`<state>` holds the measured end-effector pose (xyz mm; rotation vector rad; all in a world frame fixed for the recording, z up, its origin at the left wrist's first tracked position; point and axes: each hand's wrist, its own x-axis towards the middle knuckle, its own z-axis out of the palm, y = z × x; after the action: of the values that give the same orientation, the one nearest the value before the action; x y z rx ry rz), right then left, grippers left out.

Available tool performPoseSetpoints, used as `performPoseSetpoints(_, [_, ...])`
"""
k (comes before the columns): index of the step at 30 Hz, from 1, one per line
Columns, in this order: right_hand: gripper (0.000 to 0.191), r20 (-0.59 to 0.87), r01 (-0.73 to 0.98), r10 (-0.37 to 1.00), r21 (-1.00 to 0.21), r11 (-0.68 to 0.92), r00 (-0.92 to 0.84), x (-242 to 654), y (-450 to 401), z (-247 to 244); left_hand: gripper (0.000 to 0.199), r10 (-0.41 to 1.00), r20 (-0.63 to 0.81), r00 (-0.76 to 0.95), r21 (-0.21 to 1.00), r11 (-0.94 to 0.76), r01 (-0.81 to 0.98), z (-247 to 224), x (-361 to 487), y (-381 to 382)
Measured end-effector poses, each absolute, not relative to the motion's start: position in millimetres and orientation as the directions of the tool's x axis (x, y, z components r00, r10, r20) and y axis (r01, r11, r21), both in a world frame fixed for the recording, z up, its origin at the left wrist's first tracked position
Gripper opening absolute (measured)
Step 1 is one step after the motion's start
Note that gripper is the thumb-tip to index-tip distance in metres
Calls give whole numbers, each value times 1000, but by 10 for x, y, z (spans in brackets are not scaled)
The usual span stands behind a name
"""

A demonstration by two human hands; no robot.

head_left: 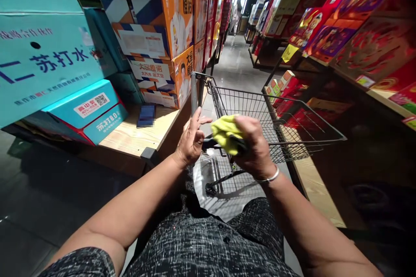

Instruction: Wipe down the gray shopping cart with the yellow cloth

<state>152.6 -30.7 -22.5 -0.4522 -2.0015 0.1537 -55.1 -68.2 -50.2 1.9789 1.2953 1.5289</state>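
My right hand (255, 145) is closed around a crumpled yellow-green cloth (225, 132), with a dark patch showing at its lower side. The hand is slightly blurred, and a silver bangle circles its wrist. Just left of the cloth, my left hand (191, 138) has its fingers stretched and apart, holding nothing. It is by the grey handle bar (194, 88) of a wire shopping cart (253, 104); whether it touches the bar I cannot tell. The cart's basket extends beyond my hands to the right.
On the left, a wooden display platform (130, 136) bears orange drink cartons (177, 17), turquoise cartons (42, 52) and a dark blue flat item (146, 116). Shelves with red gift boxes (383, 52) line the right. A grey floor aisle (235, 56) runs ahead between them.
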Motion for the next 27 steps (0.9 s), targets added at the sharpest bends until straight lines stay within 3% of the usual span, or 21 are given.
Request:
performPoseSetpoints(3, [77, 748, 233, 302, -200, 952, -591, 1204, -312, -331, 108, 832, 553, -36, 816, -532, 227, -540, -603, -597])
performPoseSetpoints(7, [53, 712, 288, 307, -153, 945, -631, 993, -192, -479, 110, 887, 462, 14, 885, -462, 55, -555, -741, -456])
performPoseSetpoints(14, [38, 750, 275, 312, -178, 945, -584, 1309, 100, -610, 110, 888, 455, 68, 850, -456, 262, -572, -977, -183])
performPoseSetpoints(18, [33, 721, 460, 486, -257, 850, -494, 1750, 275, -906, 99, 877, 480, 12, 823, -455, 340, -537, -1039, -81])
performPoseSetpoints(21, [32, 695, 583, 553, -233, 778, -460, 1843, 286, -1059, 97, 888, 458, -29, 848, -427, 315, -466, -1047, -18])
performPoseSetpoints(27, [37, 752, 501, 371, -63, 863, -545, 1060, 153, -857, 90, 923, 382, -46, 880, -348, 323, -391, -1067, 43])
